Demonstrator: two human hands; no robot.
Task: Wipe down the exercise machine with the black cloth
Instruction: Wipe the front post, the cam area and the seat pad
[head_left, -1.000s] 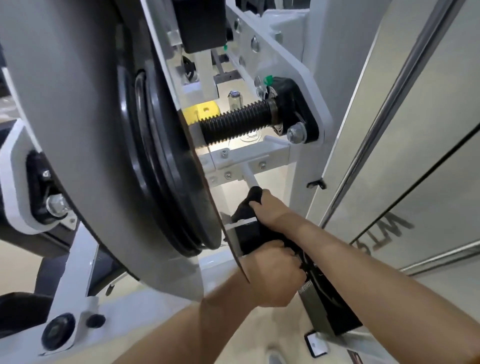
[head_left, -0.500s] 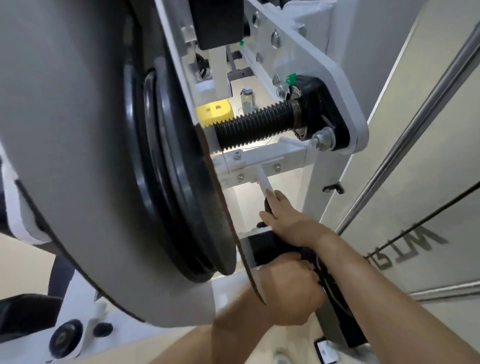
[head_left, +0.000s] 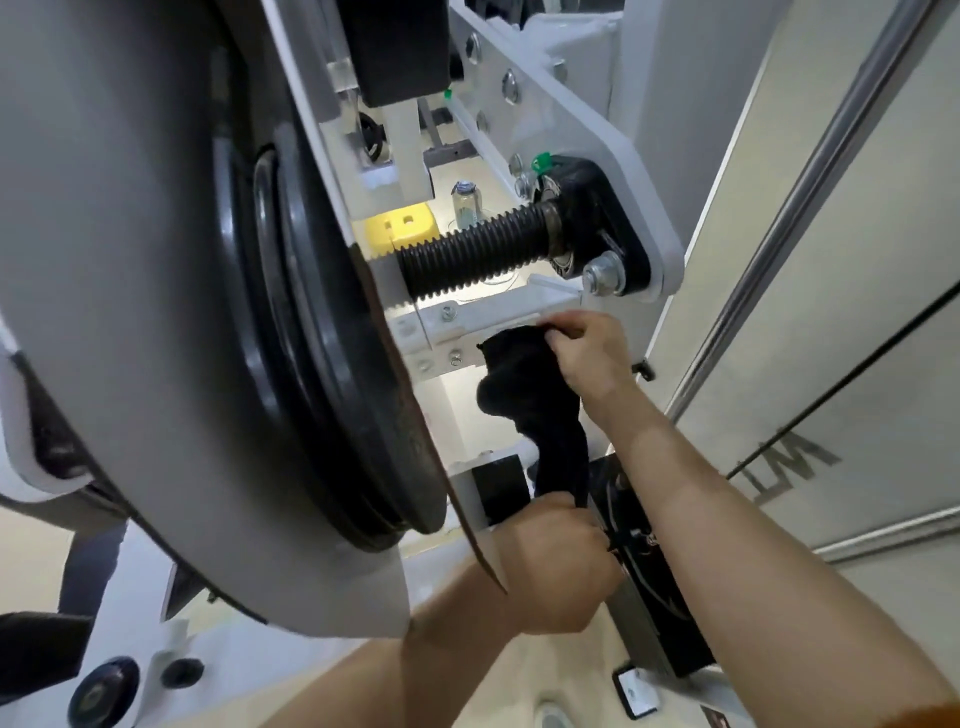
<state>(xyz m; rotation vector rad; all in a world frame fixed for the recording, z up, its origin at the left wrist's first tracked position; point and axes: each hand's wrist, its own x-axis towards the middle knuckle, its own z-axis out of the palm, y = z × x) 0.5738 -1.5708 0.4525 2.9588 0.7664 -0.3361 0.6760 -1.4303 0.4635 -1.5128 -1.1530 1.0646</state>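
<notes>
— Presently, where does the black cloth (head_left: 524, 415) stand?
— Strung between both hands. The right hand (head_left: 589, 353) pinches its upper end, fingers curled. The left hand (head_left: 553, 564), directly below, grips the lower end in a closed fist.
— Change noted?
— Yes. A second ago the right hand sat lower, close above the left, with the cloth bunched between them. It has since risen to the white bracket (head_left: 498, 312), drawing the cloth out long.
— Significance?
— In my judgement the stretch of the exercise machine (head_left: 130, 260) between the hands has had its pass. The bracket beside the right hand, and the threaded shaft (head_left: 467, 257) above it, look next.
</notes>
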